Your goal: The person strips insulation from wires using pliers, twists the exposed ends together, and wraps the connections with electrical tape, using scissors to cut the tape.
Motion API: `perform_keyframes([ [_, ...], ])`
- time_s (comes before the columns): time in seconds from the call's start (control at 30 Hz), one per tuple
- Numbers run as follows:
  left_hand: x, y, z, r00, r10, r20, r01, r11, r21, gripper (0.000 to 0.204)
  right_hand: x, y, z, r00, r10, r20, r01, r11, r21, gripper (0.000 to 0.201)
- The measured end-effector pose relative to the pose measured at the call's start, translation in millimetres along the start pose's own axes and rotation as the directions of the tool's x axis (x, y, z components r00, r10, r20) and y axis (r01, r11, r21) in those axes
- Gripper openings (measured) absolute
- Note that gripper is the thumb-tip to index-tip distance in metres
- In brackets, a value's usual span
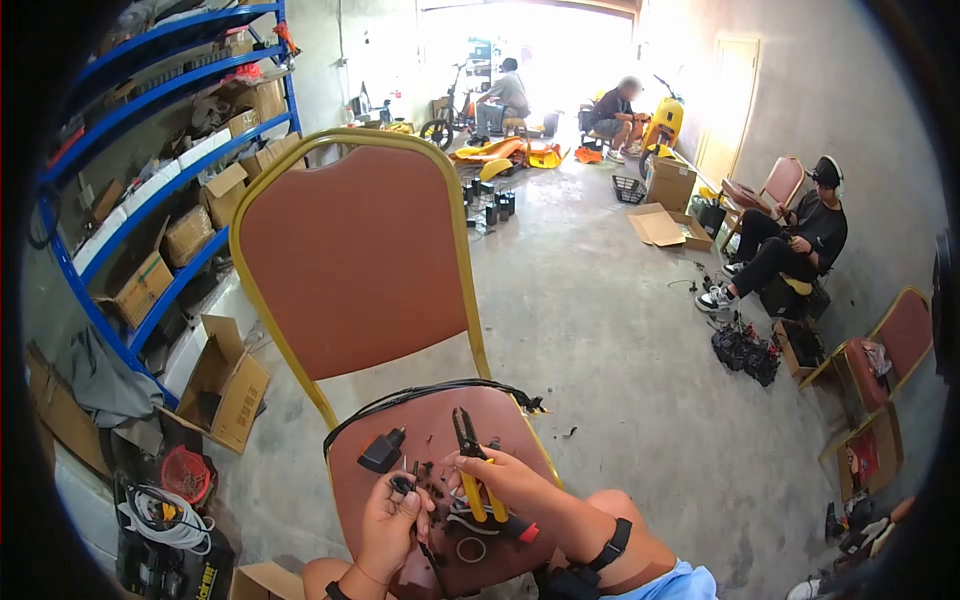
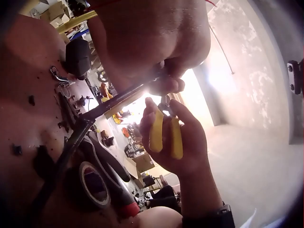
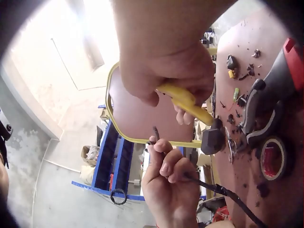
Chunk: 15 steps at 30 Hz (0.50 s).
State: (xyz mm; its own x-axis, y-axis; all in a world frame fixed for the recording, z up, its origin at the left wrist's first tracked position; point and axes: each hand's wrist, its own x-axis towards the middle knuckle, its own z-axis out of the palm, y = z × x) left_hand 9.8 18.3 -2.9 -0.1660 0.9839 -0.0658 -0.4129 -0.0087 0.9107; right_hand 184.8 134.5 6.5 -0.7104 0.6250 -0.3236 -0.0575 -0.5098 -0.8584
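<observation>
My left hand (image 1: 385,522) pinches a black cable (image 3: 237,199), its cut end sticking up past the fingertips in the right wrist view. The cable's other end trails down over the chair seat. My right hand (image 1: 505,478) grips wire strippers (image 1: 466,435) with yellow handles (image 2: 156,133), their dark jaws pointing up and away from me, beside the left hand. Below the hands on the red-brown seat (image 1: 520,440) lie a roll of tape (image 3: 262,161), a grey-and-black handled tool with a red end (image 3: 290,64), and small black scraps.
A black-and-orange block (image 1: 380,452) sits on the seat, and a bundle of black cables (image 1: 430,390) lies along its back. Blue shelves (image 1: 150,225) with boxes stand left. An open carton (image 1: 240,400) and red basket (image 1: 187,474) are on the floor. A seated person (image 1: 800,235) is at right.
</observation>
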Motion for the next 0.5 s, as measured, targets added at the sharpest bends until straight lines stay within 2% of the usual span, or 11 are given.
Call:
perform_keyframes([
  [0.1,-2.0,-1.3,-0.6,1.0,-0.003,0.009,0.002,1.0,0.023,0.022,-3.0,-2.6,1.3,0.999,0.036,-0.004,-0.036,0.999,-0.023,0.03],
  [0.2,-5.1,-2.1,-2.4,1.0,-0.003,-0.004,0.003,1.0,0.013,0.022,3.6,7.6,-5.9,0.997,0.048,0.059,-0.047,0.999,-0.007,0.031],
  [0.3,-3.3,-2.3,-1.0,1.0,0.003,-0.001,-0.003,1.0,-0.012,0.022,-4.5,-0.3,2.3,0.993,0.12,-0.011,-0.12,0.993,0.005,0.031],
  [0.4,-4.3,-3.4,0.7,1.0,0.01,0.01,-0.01,1.0,-0.003,0.022,-10.3,-10.5,3.4,0.989,0.146,0.015,-0.144,0.986,-0.081,0.031],
  [0.5,-5.8,-2.1,1.1,1.0,0.012,0.011,-0.013,1.0,0.006,0.022,-14.6,-14.3,7.7,0.989,0.143,-0.025,-0.144,0.986,-0.088,0.029],
])
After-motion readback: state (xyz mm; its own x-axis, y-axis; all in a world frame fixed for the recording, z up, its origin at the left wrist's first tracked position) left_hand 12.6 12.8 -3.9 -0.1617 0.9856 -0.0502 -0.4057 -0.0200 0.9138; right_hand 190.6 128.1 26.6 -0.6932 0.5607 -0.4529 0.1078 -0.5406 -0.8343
